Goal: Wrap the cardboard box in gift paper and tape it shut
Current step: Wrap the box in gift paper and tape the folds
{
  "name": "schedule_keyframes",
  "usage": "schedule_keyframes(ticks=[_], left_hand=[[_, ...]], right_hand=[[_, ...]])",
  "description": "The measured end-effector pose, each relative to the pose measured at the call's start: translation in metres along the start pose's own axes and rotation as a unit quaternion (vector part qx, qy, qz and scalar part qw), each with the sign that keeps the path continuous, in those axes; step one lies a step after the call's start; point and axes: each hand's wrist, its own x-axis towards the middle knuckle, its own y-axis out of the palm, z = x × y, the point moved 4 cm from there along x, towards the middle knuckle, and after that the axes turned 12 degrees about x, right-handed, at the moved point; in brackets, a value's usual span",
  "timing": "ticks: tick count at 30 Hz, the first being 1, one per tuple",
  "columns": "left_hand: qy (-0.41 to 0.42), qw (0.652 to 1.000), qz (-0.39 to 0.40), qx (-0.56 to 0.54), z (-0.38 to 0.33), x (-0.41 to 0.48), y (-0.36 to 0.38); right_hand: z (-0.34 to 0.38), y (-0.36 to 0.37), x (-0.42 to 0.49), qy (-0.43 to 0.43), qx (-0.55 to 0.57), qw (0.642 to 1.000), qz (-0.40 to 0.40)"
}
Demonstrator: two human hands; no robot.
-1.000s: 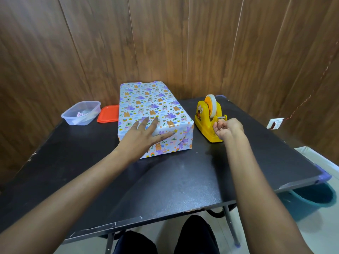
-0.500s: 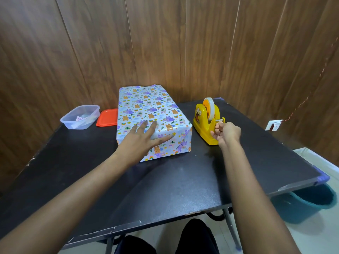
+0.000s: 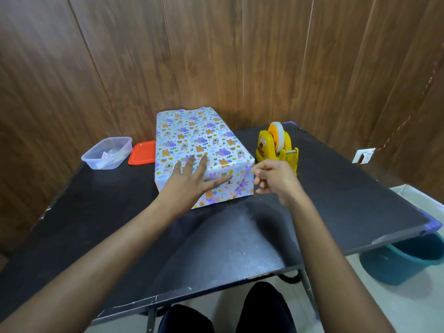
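Note:
The box (image 3: 192, 140), covered in white gift paper with purple and orange cartoon prints, lies on the black table (image 3: 240, 236). My left hand (image 3: 192, 181) presses flat on its near top edge, fingers spread, thumb lying along the folded near face. My right hand (image 3: 271, 179) hovers by the box's near right corner, thumb and forefinger pinched together as if on a clear piece of tape, which is too faint to make out. The yellow tape dispenser (image 3: 276, 145) stands just behind that hand, right of the box.
A clear plastic tub (image 3: 108, 152) and its orange lid (image 3: 141, 152) sit at the back left of the table. A teal bucket (image 3: 403, 263) stands on the floor under the table's right edge. Wooden wall panels close the back.
My right hand has left the dispenser's cutter and moved left and toward me, to the box's near right corner. My left hand stays pressed on the box.

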Motion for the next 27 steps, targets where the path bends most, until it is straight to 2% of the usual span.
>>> schedule_keyframes(ticks=[4, 8, 12, 15, 18, 22, 25, 27], left_hand=[[0.008, 0.999, 0.033, 0.005, -0.005, 0.001, -0.002], [0.007, 0.999, 0.043, 0.016, -0.007, -0.001, -0.003], [0.007, 0.999, 0.047, 0.022, -0.008, -0.002, -0.004], [-0.003, 1.0, 0.017, 0.025, -0.007, -0.001, -0.003], [0.008, 0.998, 0.045, 0.033, -0.009, -0.002, -0.003], [-0.003, 0.999, 0.019, 0.028, -0.007, -0.003, -0.007], [0.009, 0.999, 0.045, 0.025, -0.008, -0.004, -0.005], [0.008, 0.999, 0.035, 0.033, -0.007, -0.005, -0.006]], right_hand=[[-0.028, 0.015, -0.004, -0.057, -0.112, 0.992, -0.012], [-0.039, 0.021, -0.006, -0.106, -0.168, 0.98, -0.029], [-0.04, 0.024, -0.011, -0.118, -0.165, 0.979, -0.018], [-0.039, 0.026, -0.013, -0.14, -0.179, 0.974, -0.011], [-0.04, 0.027, -0.009, -0.144, -0.182, 0.972, -0.021], [-0.042, 0.029, -0.001, -0.139, -0.184, 0.972, -0.05], [-0.044, 0.032, 0.004, -0.129, -0.165, 0.974, -0.082], [-0.045, 0.034, 0.006, -0.125, -0.151, 0.975, -0.109]])
